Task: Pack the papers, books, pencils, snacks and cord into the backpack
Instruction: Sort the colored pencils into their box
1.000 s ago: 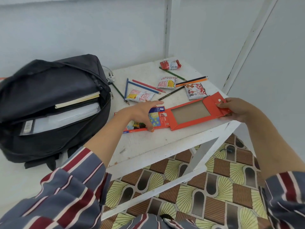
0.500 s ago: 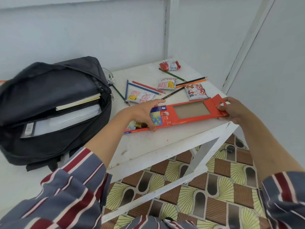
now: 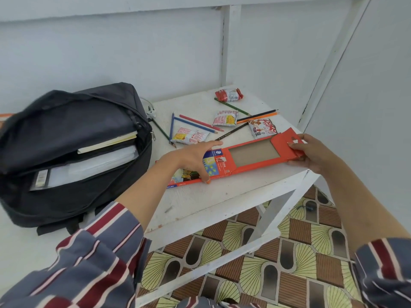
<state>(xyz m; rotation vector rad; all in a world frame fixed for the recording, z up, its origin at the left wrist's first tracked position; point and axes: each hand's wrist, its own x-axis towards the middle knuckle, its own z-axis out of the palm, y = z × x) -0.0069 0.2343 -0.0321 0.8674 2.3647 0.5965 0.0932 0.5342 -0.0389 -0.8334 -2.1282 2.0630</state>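
At centre right of the frame, flat along the near edge of the table (image 3: 200, 203): the pencil box (image 3: 251, 155), orange, with only bare card behind its window, so probably empty. Kept low on the surface with its long side toward the body, likely to give both ends a steady hold while opening it for loading. Pinned at its printed left end by the left hand (image 3: 191, 156), with fingers spread and fairly straight over the top and thumb at the near edge. Pressing rather than wrapping. Pinched at the right end by the right hand (image 3: 311, 152), with thumb on top of the flap (image 3: 289, 138) and fingers curled beneath. Spanned between the two holds, then, with the window uncovered in the gap. Under the left wrist, a flowered printed panel (image 3: 184, 175); hard to tell whether part of the same carton.

Just beyond, toward upper centre: loose pencils (image 3: 200, 123) fanned in no order among four snack packets (image 3: 191, 135), near the left fingertips but touching neither hand. Probably waiting on a ready carton.

Filling the left of the frame: the backpack (image 3: 73, 130), unzipped and gaping toward the table, with a book (image 3: 109, 142) and papers (image 3: 97, 162) already inside. Behind its upper right corner, a white plug (image 3: 151, 110), presumably the cord's end, not yet packed.
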